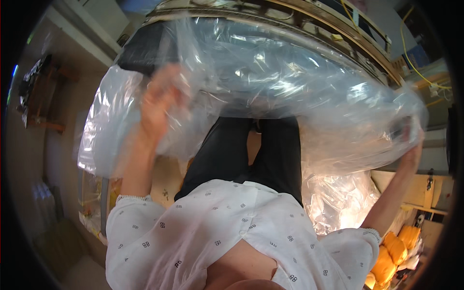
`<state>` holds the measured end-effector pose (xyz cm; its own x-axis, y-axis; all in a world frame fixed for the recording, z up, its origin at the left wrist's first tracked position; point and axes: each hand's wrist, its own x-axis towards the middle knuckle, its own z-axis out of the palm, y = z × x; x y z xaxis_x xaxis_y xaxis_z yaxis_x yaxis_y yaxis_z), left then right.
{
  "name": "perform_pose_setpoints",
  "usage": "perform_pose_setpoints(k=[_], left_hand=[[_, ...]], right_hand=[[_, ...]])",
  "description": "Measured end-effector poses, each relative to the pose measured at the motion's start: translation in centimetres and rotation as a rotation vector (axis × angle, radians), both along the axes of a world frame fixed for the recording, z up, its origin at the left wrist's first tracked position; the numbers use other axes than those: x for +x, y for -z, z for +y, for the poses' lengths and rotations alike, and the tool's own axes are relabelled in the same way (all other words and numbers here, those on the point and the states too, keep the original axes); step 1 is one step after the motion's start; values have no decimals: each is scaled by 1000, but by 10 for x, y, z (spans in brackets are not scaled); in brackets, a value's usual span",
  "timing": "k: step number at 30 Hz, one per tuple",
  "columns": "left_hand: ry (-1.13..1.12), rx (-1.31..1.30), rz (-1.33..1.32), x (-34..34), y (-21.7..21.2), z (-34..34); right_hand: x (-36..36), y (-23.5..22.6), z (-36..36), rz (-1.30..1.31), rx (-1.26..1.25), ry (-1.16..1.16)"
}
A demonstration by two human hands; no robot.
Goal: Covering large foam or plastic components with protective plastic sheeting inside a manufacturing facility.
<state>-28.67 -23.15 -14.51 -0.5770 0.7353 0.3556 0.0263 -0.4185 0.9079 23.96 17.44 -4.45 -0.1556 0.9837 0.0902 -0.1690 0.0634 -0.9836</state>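
A wide sheet of clear, shiny plastic (285,72) stretches across in front of me, from the far left round to the right, and lies over my lap's far end. My right hand (412,147) is closed on the sheet's right edge, with the arm stretched out sideways. At the sheet's left part, my left hand (164,92) is raised against the plastic, its fingers smeared by motion. Just beyond that hand sits a black piece (142,48), partly covered by the sheet. Whether the plastic is a single layer or a bag, I cannot tell.
A long wooden-edged frame (333,34) runs behind the plastic. Crumpled clear plastic (338,198) lies low on the right, with orange-yellow bundles (394,251) beyond. A wooden stand (46,99) is at the left wall. A yellow cord (411,60) hangs at the far right.
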Motion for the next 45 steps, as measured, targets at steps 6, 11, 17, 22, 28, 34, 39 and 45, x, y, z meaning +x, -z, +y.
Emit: perform_pose_setpoints(k=[6,11,17,22,28,34,39,45], left_hand=[[803,-15,331,108,-6,46],[921,-136,432,148,16,76],[754,-210,894,156,-16,82],[6,67,1111,101,-103,137],[266,-77,897,96,-94,154],[33,138,648,116,-78,141],[-21,190,588,90,-86,124],[-217,241,673,55,-108,77]], right_hand=[[4,-55,-39,-701,1055,967],[-199,16,-162,-383,294,-511],[-249,32,-178,-218,231,-720],[-238,37,-190,-265,359,-621],[-251,29,-193,-269,387,-608],[-260,21,-194,-364,701,-520],[-249,-7,-175,-478,980,-555],[-201,-51,-83,-384,2006,812]])
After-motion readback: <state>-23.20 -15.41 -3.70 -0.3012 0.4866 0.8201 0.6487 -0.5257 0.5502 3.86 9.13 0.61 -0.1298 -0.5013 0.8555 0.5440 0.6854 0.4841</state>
